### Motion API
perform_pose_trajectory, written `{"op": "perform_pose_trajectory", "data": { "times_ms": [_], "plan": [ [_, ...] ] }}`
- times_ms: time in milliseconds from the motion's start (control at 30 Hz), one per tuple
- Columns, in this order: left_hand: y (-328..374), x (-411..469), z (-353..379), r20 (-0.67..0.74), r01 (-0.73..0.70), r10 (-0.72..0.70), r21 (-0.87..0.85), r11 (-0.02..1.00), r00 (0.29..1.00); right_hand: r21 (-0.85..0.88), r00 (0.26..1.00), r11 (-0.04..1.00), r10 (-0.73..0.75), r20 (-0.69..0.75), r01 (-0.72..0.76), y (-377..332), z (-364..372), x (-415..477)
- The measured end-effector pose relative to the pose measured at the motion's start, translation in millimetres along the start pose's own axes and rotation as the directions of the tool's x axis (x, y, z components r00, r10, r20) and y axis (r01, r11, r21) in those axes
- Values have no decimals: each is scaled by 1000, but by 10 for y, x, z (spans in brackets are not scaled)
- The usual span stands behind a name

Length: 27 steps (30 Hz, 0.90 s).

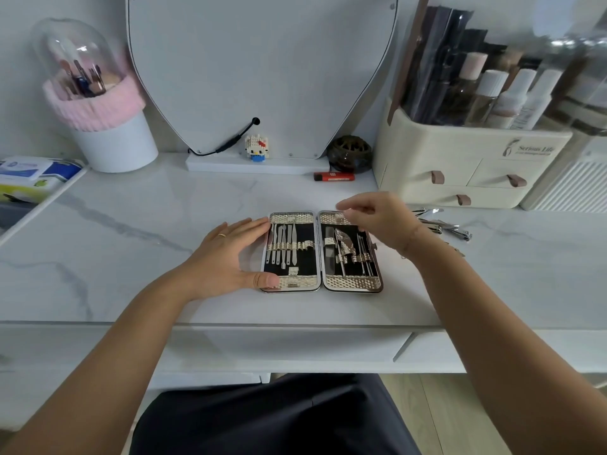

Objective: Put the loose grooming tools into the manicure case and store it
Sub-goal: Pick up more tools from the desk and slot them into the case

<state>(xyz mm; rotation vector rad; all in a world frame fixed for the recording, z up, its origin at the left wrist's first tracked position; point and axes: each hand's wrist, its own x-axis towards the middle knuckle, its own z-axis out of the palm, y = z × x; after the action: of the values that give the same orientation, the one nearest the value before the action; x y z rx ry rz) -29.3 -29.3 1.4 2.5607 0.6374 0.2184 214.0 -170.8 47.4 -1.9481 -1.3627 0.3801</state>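
Now | your left hand (230,254) lies spread flat, bracing the open manicure case (307,267) mid-table (98,241) | right hand (377,221) hovers loosely curled over its right half, pinch unclear | loose tools (443,226) lie just right of the case, nearest your right hand.

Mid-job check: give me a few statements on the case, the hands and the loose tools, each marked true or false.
1. The case lies open on the table. True.
2. The left hand lifts the case. False: it rests flat against the case's left edge, thumb on the lower left corner.
3. Loose tools lie on the table right of the case. True.
4. The case is empty. False: both halves hold strapped tools.
5. The right hand is over the case's left half. False: it is over the upper right corner.
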Motion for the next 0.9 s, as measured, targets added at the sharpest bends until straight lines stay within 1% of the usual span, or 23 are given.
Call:
{"op": "perform_pose_trajectory", "data": {
  "times_ms": [100,167,233,333,467,600,700,900],
  "plan": [
    [-4,-2,4,0,-2,2,9,1000,1000,-11,977,999,45,-208,-49,195,-222,-150],
    [-1,-4,2,2,-3,3,12,1000,1000,-77,952,988,109,-286,-136,353,-402,-275],
    [5,-4,-2,1,-6,6,8,1000,1000,-148,940,962,181,-288,-230,492,-516,-377],
    [6,-5,-5,-2,-6,6,2,1000,1000,-201,935,937,228,-272,-287,621,-547,-440],
    [19,-16,-13,0,-4,4,5,1000,1000,-234,929,924,233,-286,-304,639,-514,-431],
    [35,-19,-18,4,-2,2,1,1000,1000,-272,930,906,255,-266,-326,606,-503,-374],
    [29,-14,-18,7,-5,5,2,1000,1000,-363,934,869,257,-247,-336,566,-496,-331],
    [23,-13,-10,1,-6,6,4,1000,1000,-520,939,790,204,-277,-325,512,-438,-327]
  ]
}}
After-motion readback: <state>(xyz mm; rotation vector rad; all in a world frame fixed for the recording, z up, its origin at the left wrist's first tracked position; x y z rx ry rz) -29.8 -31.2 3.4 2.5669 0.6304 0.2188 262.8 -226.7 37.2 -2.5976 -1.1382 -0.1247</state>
